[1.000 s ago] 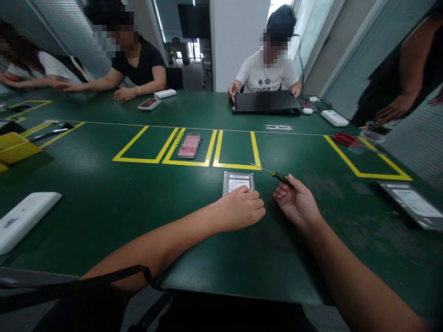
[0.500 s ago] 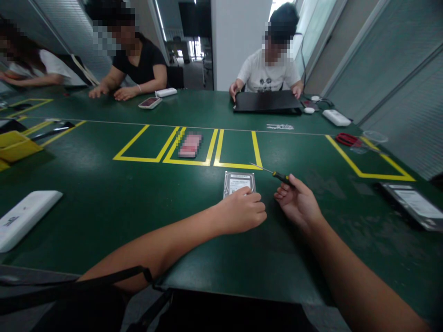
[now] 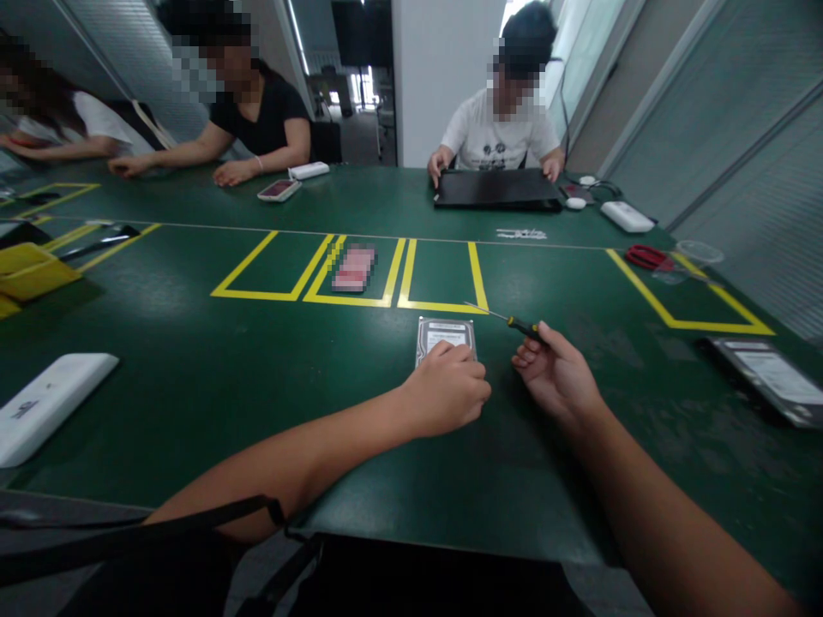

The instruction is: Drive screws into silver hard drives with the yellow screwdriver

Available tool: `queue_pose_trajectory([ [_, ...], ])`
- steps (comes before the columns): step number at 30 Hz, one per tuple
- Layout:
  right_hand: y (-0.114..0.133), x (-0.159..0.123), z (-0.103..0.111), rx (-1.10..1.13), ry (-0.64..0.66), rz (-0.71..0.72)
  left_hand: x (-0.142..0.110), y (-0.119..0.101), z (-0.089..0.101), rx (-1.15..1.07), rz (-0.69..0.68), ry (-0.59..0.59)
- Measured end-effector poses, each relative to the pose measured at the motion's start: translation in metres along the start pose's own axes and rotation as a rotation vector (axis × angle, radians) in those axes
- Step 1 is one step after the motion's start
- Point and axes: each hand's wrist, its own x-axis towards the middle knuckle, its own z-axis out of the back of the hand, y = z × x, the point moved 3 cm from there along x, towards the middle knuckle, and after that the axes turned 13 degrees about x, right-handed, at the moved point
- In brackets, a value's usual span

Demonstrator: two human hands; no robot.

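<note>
A silver hard drive [image 3: 443,330] with a white label lies flat on the green table, its near part hidden behind my left hand [image 3: 448,390]. That hand is closed, its fingers curled down at the drive's near right side; whatever is inside them, if anything, is out of sight. To the right, my right hand [image 3: 554,370] is wrapped around the black-and-yellow handle of a screwdriver [image 3: 524,328]. The screwdriver's thin shaft points left and away, its tip just beyond the drive's far right corner, near a yellow tape line [image 3: 443,306].
Another hard drive [image 3: 771,377] lies at the right. White power banks [image 3: 57,407] rest at the left and farther back. A yellow bin [image 3: 39,270] stands left; red-handled pliers [image 3: 648,256] lie right. Across the table, a person holds a black panel [image 3: 498,188]; two others sit left.
My left hand has shifted slightly left, its fingers a little more bent over the drive. My right hand keeps its hold on the screwdriver. The black-shirted person's hand has reached farther left.
</note>
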Motion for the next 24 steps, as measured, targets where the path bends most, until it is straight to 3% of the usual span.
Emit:
queue_pose_trajectory([
  [5,0.005,-0.002,-0.004,-0.009,0.007,0.073,-0.001,0.001,-0.004,-0.068,0.100,0.033],
  [14,0.023,-0.013,-0.014,-0.060,0.055,0.265,-0.015,0.000,0.001,0.027,0.108,-0.041],
  [19,0.031,-0.027,-0.025,-0.100,0.110,0.412,-0.027,0.000,0.001,0.093,0.037,-0.123],
  [24,0.037,-0.045,-0.036,-0.186,0.176,0.453,-0.034,0.000,-0.002,0.129,-0.044,-0.201],
])
